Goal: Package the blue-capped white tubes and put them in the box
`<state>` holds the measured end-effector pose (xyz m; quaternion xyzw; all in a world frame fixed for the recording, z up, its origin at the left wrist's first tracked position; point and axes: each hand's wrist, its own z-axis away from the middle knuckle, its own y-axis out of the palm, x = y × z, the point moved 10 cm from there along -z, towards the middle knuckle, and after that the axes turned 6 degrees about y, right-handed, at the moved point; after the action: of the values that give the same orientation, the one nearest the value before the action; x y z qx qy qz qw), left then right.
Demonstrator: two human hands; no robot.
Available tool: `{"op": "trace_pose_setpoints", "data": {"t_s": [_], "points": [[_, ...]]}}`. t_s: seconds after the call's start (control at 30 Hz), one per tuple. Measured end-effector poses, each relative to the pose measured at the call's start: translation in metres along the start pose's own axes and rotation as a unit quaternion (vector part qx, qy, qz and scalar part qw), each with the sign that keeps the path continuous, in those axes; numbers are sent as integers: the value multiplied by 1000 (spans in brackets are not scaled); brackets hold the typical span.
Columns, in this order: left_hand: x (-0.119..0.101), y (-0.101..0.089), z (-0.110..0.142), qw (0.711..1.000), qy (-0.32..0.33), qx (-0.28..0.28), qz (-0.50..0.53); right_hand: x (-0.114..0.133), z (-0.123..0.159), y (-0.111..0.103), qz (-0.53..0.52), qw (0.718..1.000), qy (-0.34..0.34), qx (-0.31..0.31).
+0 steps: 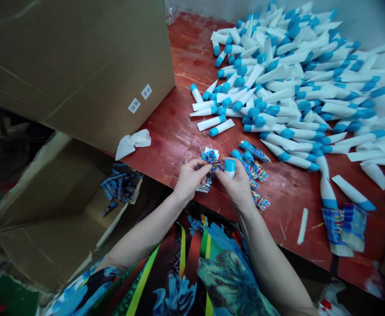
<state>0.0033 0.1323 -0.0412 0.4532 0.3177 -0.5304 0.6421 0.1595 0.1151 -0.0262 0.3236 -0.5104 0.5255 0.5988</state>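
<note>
My left hand (190,180) pinches a small multicoloured printed packet (211,162) above the red-painted wooden table (179,131). My right hand (235,186) grips a short white tube with a blue cap (229,167), its cap pointing up, close beside that packet. Just past my right hand lie several similar packets (253,164) in a loose strip, partly hidden by my fingers. A large heap of white tubes with blue caps (294,87) covers the table's far right.
A tall cardboard box (77,66) stands at the table's left end, with a crumpled white cloth (133,143) against it. Below left, an open carton (48,210) holds printed packets (120,186). More packets (344,226) lie at the front right, near the table's front edge.
</note>
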Motion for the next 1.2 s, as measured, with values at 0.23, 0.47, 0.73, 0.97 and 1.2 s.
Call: {"op": "trace_pose_setpoints", "data": {"t_s": [0.23, 0.47, 0.73, 0.97, 1.2], "points": [[9, 5, 2, 998, -53, 21, 0, 19, 8, 7, -3, 999, -40, 26], [11, 2, 1, 996, -80, -27, 35, 8, 5, 7, -19, 999, -6, 29], [5, -12, -4, 996, -21, -85, 28, 21, 30, 10, 87, 987, -77, 107], [5, -8, -3, 997, -57, -56, 19, 18, 43, 19, 234, 959, -86, 134], [1, -7, -4, 998, -41, -43, 2, 30, 43, 20, 314, 936, -122, 101]]}}
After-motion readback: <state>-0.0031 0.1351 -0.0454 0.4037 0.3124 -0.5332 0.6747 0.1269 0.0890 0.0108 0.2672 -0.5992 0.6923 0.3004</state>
